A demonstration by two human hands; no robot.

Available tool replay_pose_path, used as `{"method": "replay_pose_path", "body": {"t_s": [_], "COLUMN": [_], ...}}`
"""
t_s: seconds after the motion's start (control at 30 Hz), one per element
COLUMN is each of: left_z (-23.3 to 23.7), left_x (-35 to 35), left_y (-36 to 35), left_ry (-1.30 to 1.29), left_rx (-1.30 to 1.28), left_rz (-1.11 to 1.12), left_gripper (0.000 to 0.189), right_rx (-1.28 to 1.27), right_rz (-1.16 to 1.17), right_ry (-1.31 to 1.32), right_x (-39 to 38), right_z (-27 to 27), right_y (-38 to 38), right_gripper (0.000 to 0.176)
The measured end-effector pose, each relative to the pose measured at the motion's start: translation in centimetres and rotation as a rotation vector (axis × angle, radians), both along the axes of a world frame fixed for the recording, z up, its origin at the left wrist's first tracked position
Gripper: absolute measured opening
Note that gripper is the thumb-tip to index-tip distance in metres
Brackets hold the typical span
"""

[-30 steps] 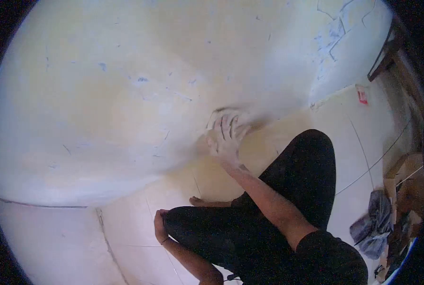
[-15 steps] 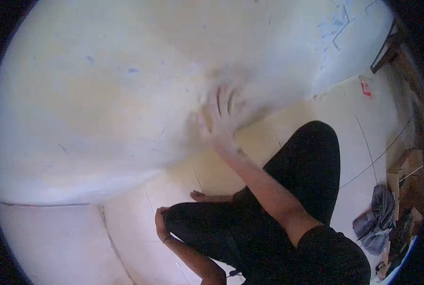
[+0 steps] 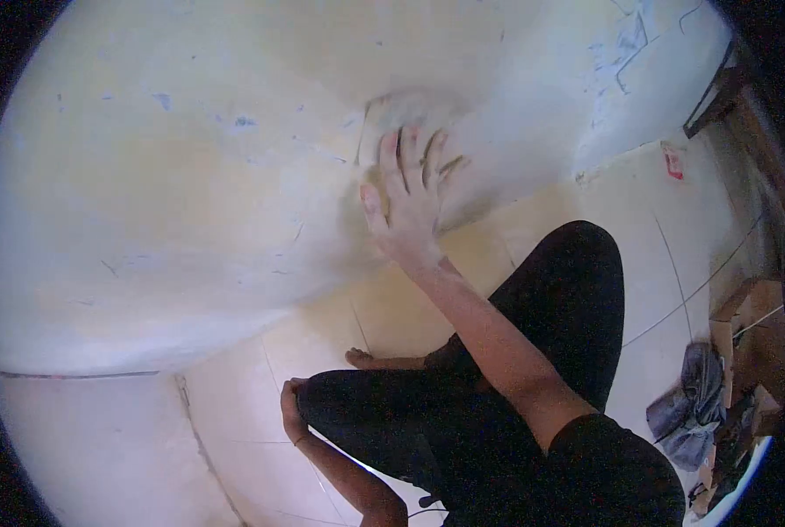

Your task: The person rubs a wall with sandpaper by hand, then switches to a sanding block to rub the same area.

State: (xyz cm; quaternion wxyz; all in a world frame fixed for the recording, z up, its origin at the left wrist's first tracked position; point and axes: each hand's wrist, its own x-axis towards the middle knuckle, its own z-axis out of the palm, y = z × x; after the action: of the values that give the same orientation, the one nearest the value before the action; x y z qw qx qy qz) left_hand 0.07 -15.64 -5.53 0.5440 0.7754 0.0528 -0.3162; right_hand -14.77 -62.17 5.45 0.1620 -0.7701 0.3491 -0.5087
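My right hand (image 3: 410, 198) lies palm-down against the pale wall (image 3: 217, 193), fingers spread and thumb out to the left. Around its fingertips a whitish patch with a thin dark edge (image 3: 363, 127) shows on the wall surface; the palm hides what is beneath. A small tan sliver (image 3: 454, 164) sticks out by the little finger. My left hand (image 3: 292, 413) rests over my bent left knee (image 3: 331, 395) in black trousers, with a thin band at the wrist. Its fingers lie along the knee, partly hidden, and no object shows in it.
Light floor tiles (image 3: 656, 255) meet the wall's foot. A bare foot (image 3: 359, 358) pokes out beyond my leg. To the right lie a dark plastic bag (image 3: 695, 404) and an open cardboard box (image 3: 748, 351). A red-marked scrap (image 3: 673, 162) is near the wall corner.
My right hand, blurred before, has slid slightly up the wall and now shows sharply with fingers spread. My left hand stays on the knee. The view has shifted a little.
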Motion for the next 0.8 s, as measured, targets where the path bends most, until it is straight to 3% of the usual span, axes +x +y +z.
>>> {"method": "replay_pose_path", "body": {"t_s": [0.1, 0.2, 0.3, 0.4, 0.47, 0.53, 0.6, 0.63, 0.7, 0.73, 0.8], "left_z": [2.5, 3.2, 1.8, 2.2, 3.2, 3.4, 0.6, -0.6, 1.5, 2.4, 2.7], "left_x": [-1.7, -2.7, -2.0, -2.2, -2.9, -3.2, -0.8, -0.7, -2.2, -2.6, -2.6], "left_y": [-2.9, -3.5, -1.7, -1.9, -2.9, -3.2, -1.1, 0.7, -0.4, -1.7, -2.5], "left_ry": [-0.177, -0.315, -0.221, -0.26, -0.404, -0.485, -0.276, -0.153, -0.28, -0.351, -0.217], "left_rx": [0.068, 0.151, 0.054, 0.076, 0.164, 0.153, -0.017, -0.085, 0.004, 0.031, -0.02], "left_rz": [-0.114, -0.166, -0.109, -0.165, -0.276, -0.31, -0.145, -0.052, -0.199, -0.277, -0.164], "left_gripper": [0.029, 0.03, 0.031, 0.032, 0.033, 0.034, 0.036, 0.038, 0.039, 0.04, 0.038], "right_rx": [0.026, 0.115, 0.073, -0.005, 0.056, 0.092, 0.109, 0.083, 0.015, 0.008, -0.019], "right_rz": [0.073, 0.032, 0.127, 0.068, 0.152, 0.168, 0.099, 0.061, -0.011, 0.011, 0.057], "right_ry": [0.187, 0.041, -0.099, 0.03, 0.053, -0.01, -0.152, -0.092, 0.033, 0.053, 0.082], "right_x": [0.9, 1.1, -0.2, 0.6, 0.9, 0.6, 1.3, 0.8, -0.2, -0.2, 0.0], "right_z": [-10.0, -8.6, 0.7, -2.2, -9.9, -8.9, -5.9, -3.3, 1.9, 1.1, -2.6], "right_y": [2.8, 3.9, 0.9, 0.8, 3.0, 3.6, 3.1, 2.6, 0.4, 0.4, 0.9], "right_gripper": [0.067, 0.066, 0.069, 0.07, 0.067, 0.066, 0.064, 0.065, 0.066, 0.066, 0.066]}}
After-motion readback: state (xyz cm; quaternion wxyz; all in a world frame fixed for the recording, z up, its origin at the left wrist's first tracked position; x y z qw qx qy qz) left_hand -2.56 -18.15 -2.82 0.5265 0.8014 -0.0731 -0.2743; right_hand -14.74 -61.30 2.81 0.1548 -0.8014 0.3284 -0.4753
